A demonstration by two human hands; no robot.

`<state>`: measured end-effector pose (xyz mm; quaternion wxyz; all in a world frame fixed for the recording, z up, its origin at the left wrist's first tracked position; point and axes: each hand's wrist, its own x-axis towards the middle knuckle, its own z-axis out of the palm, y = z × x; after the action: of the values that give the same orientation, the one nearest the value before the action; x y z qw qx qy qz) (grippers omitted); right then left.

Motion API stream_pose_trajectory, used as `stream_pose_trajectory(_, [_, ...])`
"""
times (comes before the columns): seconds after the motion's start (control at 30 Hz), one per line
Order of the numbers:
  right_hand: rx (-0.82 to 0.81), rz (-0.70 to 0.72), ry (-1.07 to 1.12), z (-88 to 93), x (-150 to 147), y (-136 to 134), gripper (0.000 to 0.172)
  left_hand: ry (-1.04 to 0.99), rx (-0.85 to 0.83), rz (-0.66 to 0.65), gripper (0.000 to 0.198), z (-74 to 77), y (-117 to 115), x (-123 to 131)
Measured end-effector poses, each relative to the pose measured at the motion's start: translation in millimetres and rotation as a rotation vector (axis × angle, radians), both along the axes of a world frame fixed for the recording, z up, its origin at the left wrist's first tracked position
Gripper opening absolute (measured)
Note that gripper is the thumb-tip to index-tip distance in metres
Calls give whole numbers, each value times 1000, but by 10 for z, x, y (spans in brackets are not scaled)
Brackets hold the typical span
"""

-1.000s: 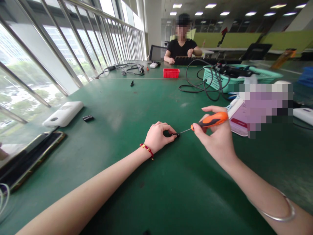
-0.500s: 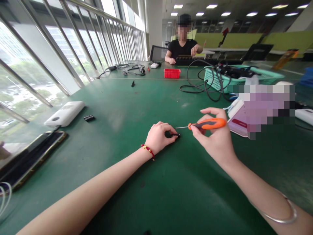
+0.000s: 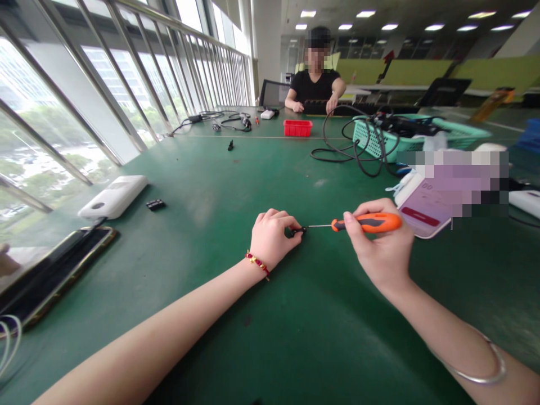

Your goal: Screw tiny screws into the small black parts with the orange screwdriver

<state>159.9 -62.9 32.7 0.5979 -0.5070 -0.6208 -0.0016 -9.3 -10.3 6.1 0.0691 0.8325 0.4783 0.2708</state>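
My left hand (image 3: 275,237) rests on the green table, thumb and fingers pinched round a small black part (image 3: 300,230), mostly hidden by the fingertips. In my right hand (image 3: 383,247) is a screwdriver (image 3: 371,223) with an orange and grey handle, held level between thumb and fingers. Its thin metal shaft points left, and the tip meets or nearly meets the right end of the black part; exact contact is too small to tell.
Left lie a white power bank (image 3: 113,197), a black block (image 3: 156,205) and a dark phone (image 3: 54,281). Right of my right hand is a phone with a lit pink screen (image 3: 434,197). Farther back are a red bin (image 3: 297,129), a teal basket (image 3: 371,139) with cables, and a seated person (image 3: 316,84).
The screwdriver has shifted right and slightly down, its tip now lined up with the black part. My right fingers have closed more round the handle. The person opposite has lowered a hand.
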Motion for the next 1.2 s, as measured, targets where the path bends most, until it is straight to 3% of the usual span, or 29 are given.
stream_pose_trajectory(0.7, [-127, 75, 25, 62, -7, -28, 13, 20, 33, -22, 8, -13, 6, -2])
stream_pose_trajectory(0.9, [-23, 139, 33, 48, -4, -5, 38, 25, 40, -24, 8, -15, 6, -4])
stream_pose_trajectory(1.1, [-175, 106, -18, 77, -22, -54, 17, 28, 42, -20, 8, -13, 4, -4])
stream_pose_trajectory(1.2, [-88, 120, -27, 64, -15, -36, 27, 33, 45, -16, 8, -17, 4, -3])
